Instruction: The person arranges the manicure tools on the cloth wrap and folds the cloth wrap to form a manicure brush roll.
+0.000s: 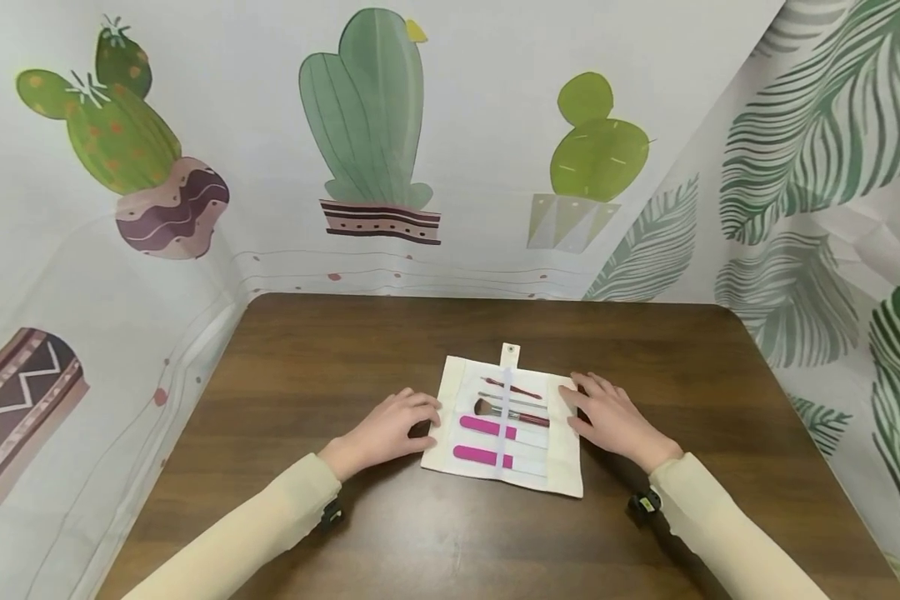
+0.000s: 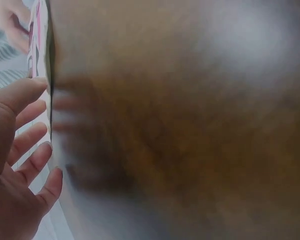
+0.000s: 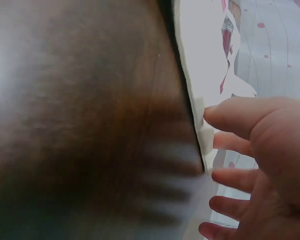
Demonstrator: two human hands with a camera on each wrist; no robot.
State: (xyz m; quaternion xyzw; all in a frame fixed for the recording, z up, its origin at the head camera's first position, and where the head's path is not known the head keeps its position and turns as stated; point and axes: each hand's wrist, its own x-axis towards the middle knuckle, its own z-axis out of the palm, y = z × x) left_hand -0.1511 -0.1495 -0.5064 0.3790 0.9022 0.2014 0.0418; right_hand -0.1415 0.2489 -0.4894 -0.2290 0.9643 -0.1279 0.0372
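A cream fabric case (image 1: 565, 442) lies unfolded on the table, a snap tab (image 1: 510, 354) sticking out at its far edge. A pale band runs across its contents: a soft-bristled brush (image 1: 487, 407) with a dark red handle, a thin red tool (image 1: 521, 390), a slim light stick, and two flat tools with rounded magenta ends (image 1: 487, 427). My left hand (image 1: 396, 427) rests at the case's left edge, fingers relaxed and spread. At the right edge, my right hand (image 1: 617, 417) has its thumb and fingertips touching the cream border, fingers loosely extended.
The brown wooden table (image 1: 330, 333) stretches around the case on all sides. Behind it hangs a white cloth (image 1: 487, 125) printed with cacti and leaves. A small dark wrist device (image 1: 644, 505) sits at the right cuff, another at the left (image 1: 332, 512).
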